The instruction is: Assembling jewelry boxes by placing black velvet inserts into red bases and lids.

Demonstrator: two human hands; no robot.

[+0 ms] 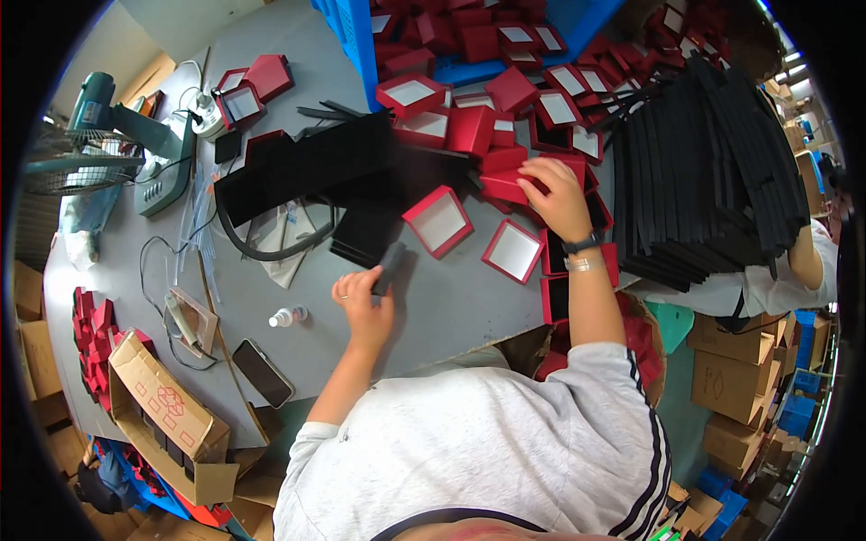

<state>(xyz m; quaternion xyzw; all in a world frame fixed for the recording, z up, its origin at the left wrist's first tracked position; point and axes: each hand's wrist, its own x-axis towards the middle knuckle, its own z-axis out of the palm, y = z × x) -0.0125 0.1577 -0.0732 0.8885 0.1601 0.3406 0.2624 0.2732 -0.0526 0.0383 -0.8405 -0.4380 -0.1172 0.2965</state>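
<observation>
My left hand (363,305) is closed around a dark foam piece (389,268) above the grey table. Over at the pile of red boxes, my right hand (557,200) has thumb and fingers bent on the edge of a red box (505,186). Two red box parts with white insides, one tilted (438,223) and one flat (513,252), lie between my hands. Black foam sheets and strips (311,171) are heaped beyond my left hand. A small white bottle (289,316) lies to the left of that hand.
A blue crate (358,54) of red boxes stands at the far side. Tall stacked black foam strips (704,180) fill the right, beside another person's arm (805,261). At left are a fan (99,149), a power strip (167,185), a phone (262,372) and an open carton (167,406).
</observation>
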